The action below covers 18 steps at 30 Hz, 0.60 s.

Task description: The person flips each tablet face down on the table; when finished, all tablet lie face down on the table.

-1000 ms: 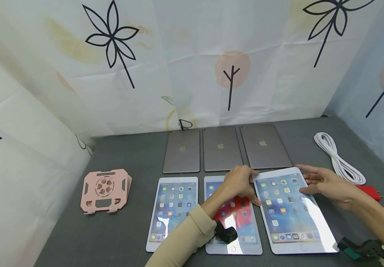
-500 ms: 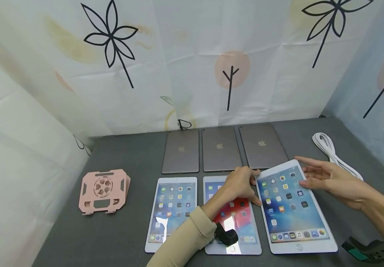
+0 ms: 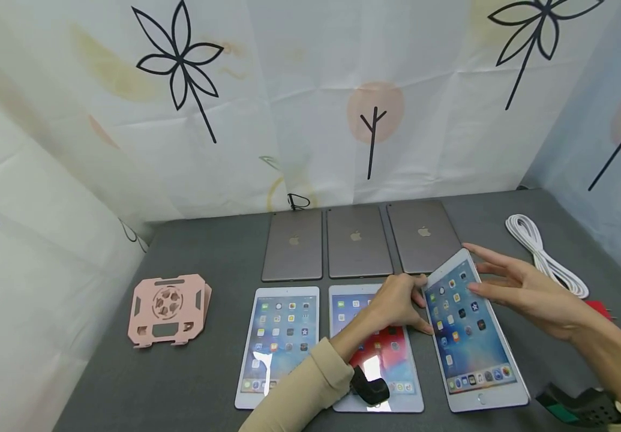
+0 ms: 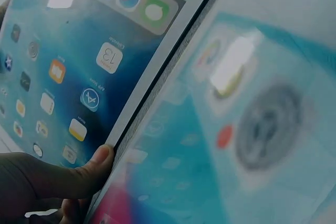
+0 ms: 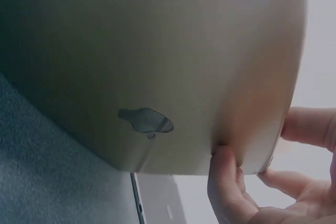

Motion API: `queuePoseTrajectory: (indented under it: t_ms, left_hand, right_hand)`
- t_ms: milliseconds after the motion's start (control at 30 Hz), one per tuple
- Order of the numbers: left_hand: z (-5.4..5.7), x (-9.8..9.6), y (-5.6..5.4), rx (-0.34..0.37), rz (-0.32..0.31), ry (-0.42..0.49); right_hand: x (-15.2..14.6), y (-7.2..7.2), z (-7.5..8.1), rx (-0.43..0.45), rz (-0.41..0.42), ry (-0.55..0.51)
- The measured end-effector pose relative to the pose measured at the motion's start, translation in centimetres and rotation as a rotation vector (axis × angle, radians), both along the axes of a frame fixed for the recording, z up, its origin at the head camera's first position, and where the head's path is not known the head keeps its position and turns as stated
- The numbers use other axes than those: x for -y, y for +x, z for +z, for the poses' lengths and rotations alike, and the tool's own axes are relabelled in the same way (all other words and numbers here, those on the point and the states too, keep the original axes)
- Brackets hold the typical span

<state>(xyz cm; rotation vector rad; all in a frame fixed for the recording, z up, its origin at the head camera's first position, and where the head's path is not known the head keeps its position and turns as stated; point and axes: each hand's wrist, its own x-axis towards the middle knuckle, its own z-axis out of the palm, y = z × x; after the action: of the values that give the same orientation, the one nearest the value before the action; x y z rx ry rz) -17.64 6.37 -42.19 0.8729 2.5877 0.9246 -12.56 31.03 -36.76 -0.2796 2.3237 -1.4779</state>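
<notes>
A white-framed tablet [image 3: 469, 345], its screen lit with app icons, stands at the right end of the front row. Its right edge is raised off the grey table, tilting it towards the left. My left hand [image 3: 401, 302] pinches the left edge; in the left wrist view the thumb [image 4: 102, 156] lies along that edge. At the upper right, my right hand [image 3: 528, 294] grips the tablet, thumb on the front and fingers behind. The right wrist view shows the plain metallic back [image 5: 173, 66] with an apple logo and fingertips [image 5: 224, 163] against it.
Two more lit tablets, one at left [image 3: 278, 348] and one in the middle [image 3: 391, 384] under my left forearm, lie face up. Three grey tablets [image 3: 361, 255] lie face down behind. A pink stand [image 3: 168, 311] is far left; a white cable [image 3: 548, 258] and red plug [image 3: 599, 309] are right.
The right tablet's right side has risen and the tablet has tilted more to the left. My right hand has moved up and left with it; the left hand has shifted slightly right.
</notes>
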Motion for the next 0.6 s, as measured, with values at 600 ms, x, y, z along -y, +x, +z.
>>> queuePoseTrajectory:
  t_ms: [600]
  left_hand:
    - [-0.3, -0.4, 0.0, 0.020, -0.062, 0.044]
  right_hand:
    - [2.6, 0.2, 0.7, 0.017, -0.023, -0.022]
